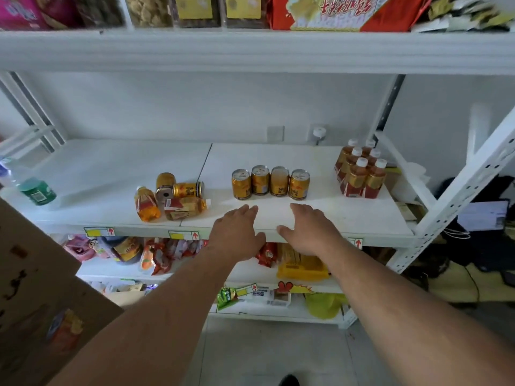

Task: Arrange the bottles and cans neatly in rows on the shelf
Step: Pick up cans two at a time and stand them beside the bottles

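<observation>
On the white shelf (pixel 278 157), several gold cans (pixel 270 183) stand upright in a row at the middle. Several amber bottles with white caps (pixel 361 171) stand in two rows at the right. A loose heap lies to the left: two amber bottles on their sides (pixel 184 208), one gold can on its side (pixel 188 190), another showing its end (pixel 164 194), and one upright (pixel 165 179). My left hand (pixel 237 232) and my right hand (pixel 309 229) reach over the shelf's front edge, fingers straight, holding nothing, just short of the can row.
A clear bottle with a green label (pixel 36 190) lies at the shelf's far left. A brown cardboard box (pixel 36 302) fills the lower left. Snack packets (pixel 156 254) crowd the shelves below. The upper shelf (pixel 250 48) hangs overhead, and a white upright post (pixel 459 196) stands at the right.
</observation>
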